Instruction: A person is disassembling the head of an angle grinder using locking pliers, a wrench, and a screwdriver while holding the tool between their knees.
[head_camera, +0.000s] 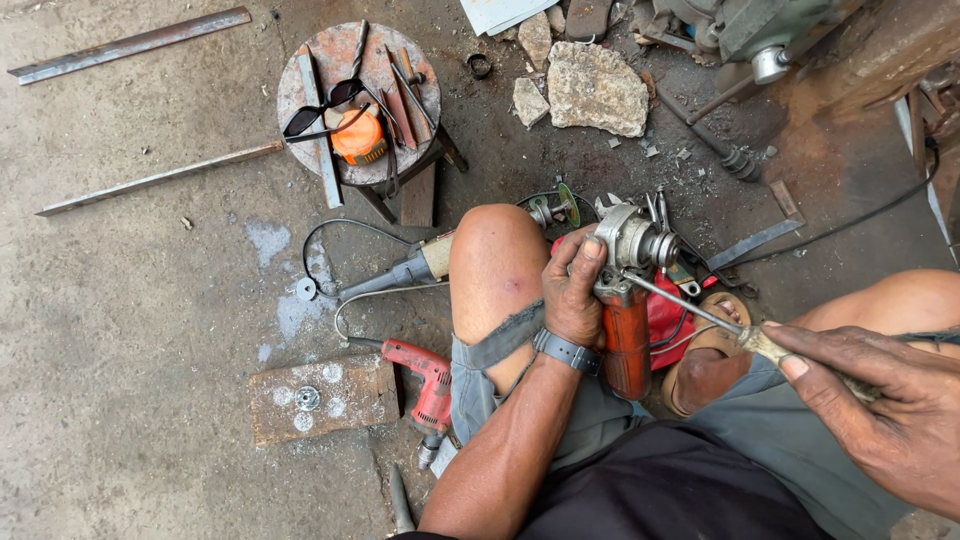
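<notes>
Cluttered concrete floor (130, 300) lies below; left hand (572, 290) clamps the orange angle grinder (625, 300) on the knee; right hand (880, 410) grips a screwdriver (700, 312) at its head; a slipping tip could likely gouge the left fingers.

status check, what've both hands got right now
Left hand gripping orange angle grinder upright by the knee. Right hand holding screwdriver, tip at grinder head. Nothing blocking.

— Where could a hand pass here?

— Over the bare concrete floor (130, 330) on the left; only two metal bars (160, 178) lie there.

— And near the knee (497, 262)?

— Crowded: a second grinder (400, 270) with looping cable, a red drill (428, 385) and a drilled block (320, 398). A loaded stool (358, 100) and rocks (595, 88) block the way ahead.
</notes>
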